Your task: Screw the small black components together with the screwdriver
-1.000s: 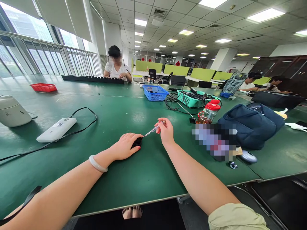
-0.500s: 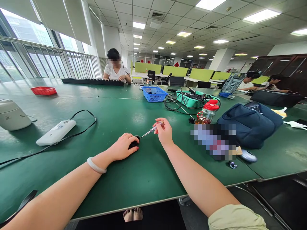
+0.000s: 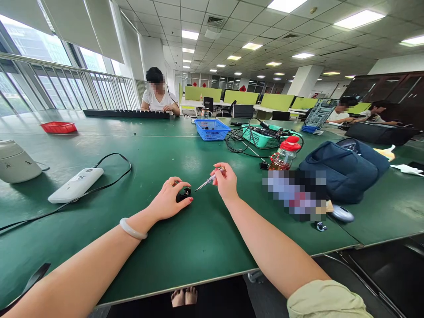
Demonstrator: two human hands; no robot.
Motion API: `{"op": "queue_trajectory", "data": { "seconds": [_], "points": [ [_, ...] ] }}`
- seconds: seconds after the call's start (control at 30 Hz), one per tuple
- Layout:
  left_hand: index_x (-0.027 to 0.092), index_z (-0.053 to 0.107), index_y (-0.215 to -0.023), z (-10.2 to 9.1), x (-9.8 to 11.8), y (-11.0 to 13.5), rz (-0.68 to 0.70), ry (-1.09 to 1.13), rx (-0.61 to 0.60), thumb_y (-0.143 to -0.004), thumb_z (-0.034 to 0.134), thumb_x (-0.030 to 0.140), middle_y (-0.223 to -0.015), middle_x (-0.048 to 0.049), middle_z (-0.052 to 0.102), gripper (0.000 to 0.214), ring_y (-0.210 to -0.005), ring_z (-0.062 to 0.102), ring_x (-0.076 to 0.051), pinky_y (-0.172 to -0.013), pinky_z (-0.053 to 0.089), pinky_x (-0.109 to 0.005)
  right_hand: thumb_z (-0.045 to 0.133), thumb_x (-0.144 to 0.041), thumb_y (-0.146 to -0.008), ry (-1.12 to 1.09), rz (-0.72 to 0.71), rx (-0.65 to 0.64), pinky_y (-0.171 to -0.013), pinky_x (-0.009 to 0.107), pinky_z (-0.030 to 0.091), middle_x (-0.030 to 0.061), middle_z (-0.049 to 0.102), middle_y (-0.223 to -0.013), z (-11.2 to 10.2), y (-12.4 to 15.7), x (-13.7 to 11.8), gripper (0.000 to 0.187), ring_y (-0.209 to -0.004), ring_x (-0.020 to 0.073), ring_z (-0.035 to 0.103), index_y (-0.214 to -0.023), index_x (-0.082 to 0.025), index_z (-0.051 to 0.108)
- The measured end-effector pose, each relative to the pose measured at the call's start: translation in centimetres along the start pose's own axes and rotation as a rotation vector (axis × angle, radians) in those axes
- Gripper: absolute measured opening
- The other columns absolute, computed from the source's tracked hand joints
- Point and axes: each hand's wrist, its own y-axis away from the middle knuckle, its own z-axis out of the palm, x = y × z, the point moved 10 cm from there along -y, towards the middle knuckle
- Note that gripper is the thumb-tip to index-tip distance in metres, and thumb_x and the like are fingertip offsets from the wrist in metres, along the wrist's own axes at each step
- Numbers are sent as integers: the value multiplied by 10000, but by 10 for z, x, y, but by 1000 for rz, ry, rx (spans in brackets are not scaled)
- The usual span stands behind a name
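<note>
My left hand (image 3: 168,199) rests on the green table (image 3: 172,260), with thumb and fingers curved around a small black part (image 3: 184,194). Part of that piece is hidden by the fingers, and its exact kind is not clear. In my right hand (image 3: 226,182) is a slim screwdriver (image 3: 208,180) with a clear handle, pinched between thumb and fingers. Its thin shaft slants down to the left. The tip is close to the black part's right side, with a small gap between them.
A white power bank (image 3: 77,185) with a black cord lies left. Beyond my hands stand a blue basket (image 3: 212,133), a green basket (image 3: 263,140) with cables and a red-lidded bottle (image 3: 285,152). A dark blue bag (image 3: 344,172) sits right; a person (image 3: 159,95) sits across the table.
My left hand's fingers have lifted and spread a little, showing more of the black part, which has shifted slightly left. The screwdriver tip, formerly at the part, is now slightly apart from it.
</note>
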Motion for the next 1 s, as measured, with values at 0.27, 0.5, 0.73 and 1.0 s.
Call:
{"op": "queue_trajectory", "data": {
  "seconds": [0.27, 0.5, 0.73, 1.0],
  "points": [
    [256, 591, -1140, 11, 10, 1, 79, -32, -112, -911, 511, 516, -1321, -77, 593, 356, -1288, 479, -304, -1118, 382, -529, 618, -361, -783, -12, 38, -37, -463, 240, 458, -40, 644, -677, 4, 0, 3, 181, -439, 88, 513, -903, -226, 602],
    [244, 575, -1090, 8, 10, 7, 58, -74, -68, -913, 495, 436, -1189, -75, 614, 273, -1113, 570, -284, -1020, 449, -490, 607, -358, -792, -2, 38, -51, -472, 238, 463, -39, 646, -681, 5, 1, 2, 182, -440, 88, 520, -911, -221, 602],
    [240, 590, -1127, 3, 0, 22, 9, -148, -91, -950, 412, 426, -1242, -84, 564, 313, -1098, 559, -269, -1032, 433, -511, 597, -360, -811, 29, 58, -65, -491, 237, 473, -37, 653, -698, 4, 2, -2, 185, -452, 87, 533, -930, -219, 607],
    [251, 637, -1091, -45, -57, 83, -124, -202, -24, -920, 386, 511, -1257, -78, 602, 400, -1124, 593, -265, -1033, 458, -459, 582, -335, -812, 20, 50, -67, -486, 236, 474, -38, 650, -694, 5, 1, -2, 163, -449, 87, 531, -928, -222, 603]
  ]
}}
